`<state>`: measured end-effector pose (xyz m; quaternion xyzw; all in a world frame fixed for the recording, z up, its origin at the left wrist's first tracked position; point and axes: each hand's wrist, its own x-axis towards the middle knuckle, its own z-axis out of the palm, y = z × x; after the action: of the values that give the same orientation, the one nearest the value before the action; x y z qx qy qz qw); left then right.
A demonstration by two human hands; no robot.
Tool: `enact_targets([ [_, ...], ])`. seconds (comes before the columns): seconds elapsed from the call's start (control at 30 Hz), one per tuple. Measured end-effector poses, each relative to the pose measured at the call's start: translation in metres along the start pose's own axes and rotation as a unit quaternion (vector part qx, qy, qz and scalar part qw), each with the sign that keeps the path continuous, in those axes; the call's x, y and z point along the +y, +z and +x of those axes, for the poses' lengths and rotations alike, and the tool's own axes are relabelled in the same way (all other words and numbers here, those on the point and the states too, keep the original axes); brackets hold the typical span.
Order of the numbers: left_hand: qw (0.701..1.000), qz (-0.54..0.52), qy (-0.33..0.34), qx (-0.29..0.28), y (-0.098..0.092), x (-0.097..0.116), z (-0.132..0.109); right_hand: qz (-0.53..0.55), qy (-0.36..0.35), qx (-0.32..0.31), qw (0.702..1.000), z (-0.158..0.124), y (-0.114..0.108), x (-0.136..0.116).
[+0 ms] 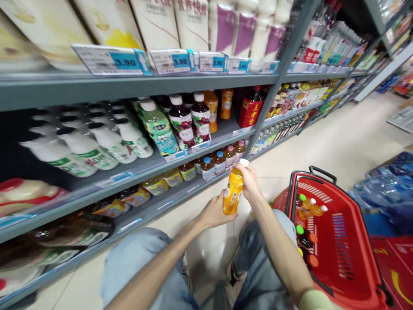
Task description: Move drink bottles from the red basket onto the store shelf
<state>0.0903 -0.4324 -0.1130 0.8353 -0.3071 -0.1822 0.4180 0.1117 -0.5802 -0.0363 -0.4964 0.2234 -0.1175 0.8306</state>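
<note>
An orange juice bottle with a white cap is held between both hands, slightly tilted, in front of the lower shelves. My left hand is closed around its lower part from the left and below. Near the neck, my right hand grips the bottle's upper right side, with the fingers partly hidden behind it. To the right of my legs stands a red shopping basket with a black handle, holding several drink bottles with green, white and orange caps.
Shelving on the left carries white bottles, dark-red juice bottles and small capped bottles. Price tags line the shelf edge above. Packs of blue-tinted water bottles and a red carton lie beyond the basket.
</note>
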Motion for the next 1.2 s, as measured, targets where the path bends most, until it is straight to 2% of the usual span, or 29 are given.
enact_targets([
  [0.13,0.993,-0.107,0.031,-0.037,-0.013,0.005,-0.005,0.01,0.064,-0.034,0.997,0.0,-0.002,-0.004],
  [0.23,0.974,-0.208,0.056,-0.077,-0.019,0.005,-0.01,0.029,0.141,-0.081,0.986,-0.004,-0.001,0.0],
  [0.37,0.948,-0.299,0.028,-0.103,-0.018,0.002,-0.014,0.024,0.215,-0.14,0.966,-0.009,0.004,0.007],
  [0.47,0.943,-0.32,0.0,-0.094,-0.016,-0.002,-0.014,0.035,0.217,-0.154,0.963,-0.008,0.008,0.011],
  [0.6,0.938,-0.338,-0.028,-0.067,-0.021,-0.008,-0.015,0.038,0.18,-0.127,0.975,-0.001,0.012,0.017],
  [0.73,0.961,-0.274,-0.017,-0.011,-0.022,-0.007,-0.017,-0.058,0.122,-0.123,0.983,0.008,0.015,0.024],
  [0.87,0.972,-0.229,-0.026,0.038,-0.015,-0.008,-0.02,-0.104,0.127,-0.139,0.977,0.013,0.017,0.031],
  [1.0,0.958,-0.285,-0.021,0.002,-0.015,-0.012,-0.019,-0.087,0.133,-0.155,0.975,0.012,0.02,0.03],
  [1.1,0.945,-0.324,-0.014,-0.039,-0.017,-0.014,-0.018,-0.06,0.186,-0.169,0.966,0.008,0.022,0.025],
  [1.2,0.936,-0.348,-0.034,-0.038,-0.016,-0.015,-0.019,-0.047,0.21,-0.17,0.962,0.003,0.024,0.022],
])
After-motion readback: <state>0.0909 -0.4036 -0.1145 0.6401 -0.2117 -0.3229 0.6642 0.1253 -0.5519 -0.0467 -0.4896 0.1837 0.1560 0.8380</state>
